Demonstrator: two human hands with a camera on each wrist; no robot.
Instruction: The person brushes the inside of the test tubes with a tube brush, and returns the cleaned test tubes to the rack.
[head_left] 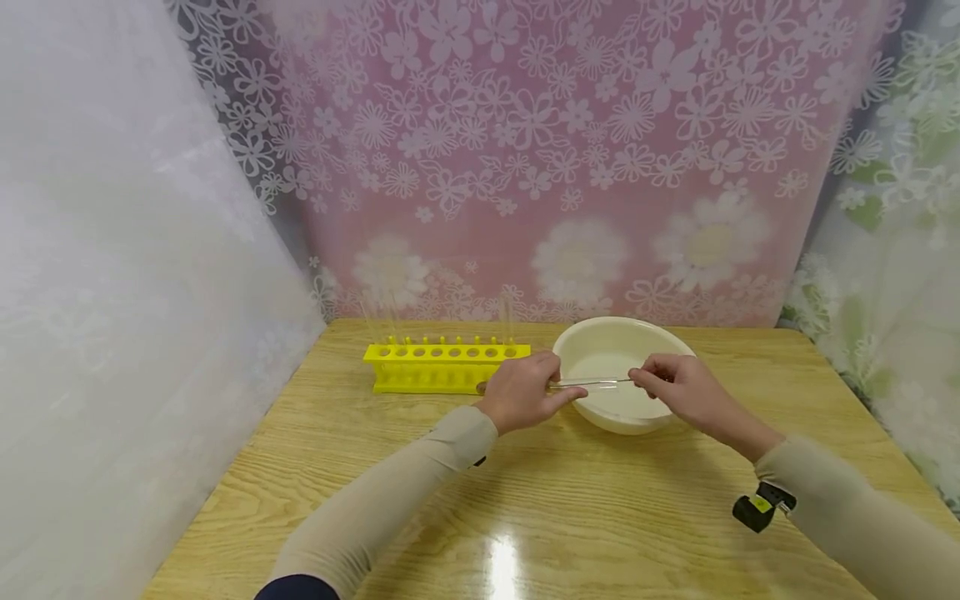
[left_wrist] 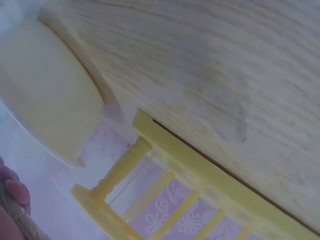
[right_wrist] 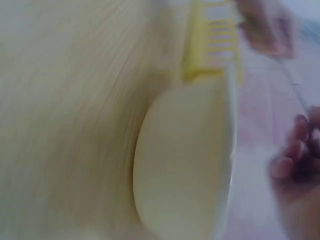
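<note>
In the head view my left hand (head_left: 525, 390) grips a clear glass test tube (head_left: 603, 383), held nearly level above the left side of a cream basin (head_left: 622, 423). A test tube brush is inside it; its brownish bristles (left_wrist: 24, 220) show through the glass in the left wrist view. My right hand (head_left: 678, 387) pinches the thin wire handle of the brush above the basin, to the right of the tube's mouth. The right wrist view is blurred; the right hand (right_wrist: 300, 165) there has curled fingers around the handle.
A yellow test tube rack (head_left: 442, 353) stands left of the basin, partly behind the left hand. Upright clear test tubes stand at its left end, and another test tube (head_left: 507, 317) at its right end. All rest on a wooden table (head_left: 570, 517) before a pink floral curtain (head_left: 480, 208).
</note>
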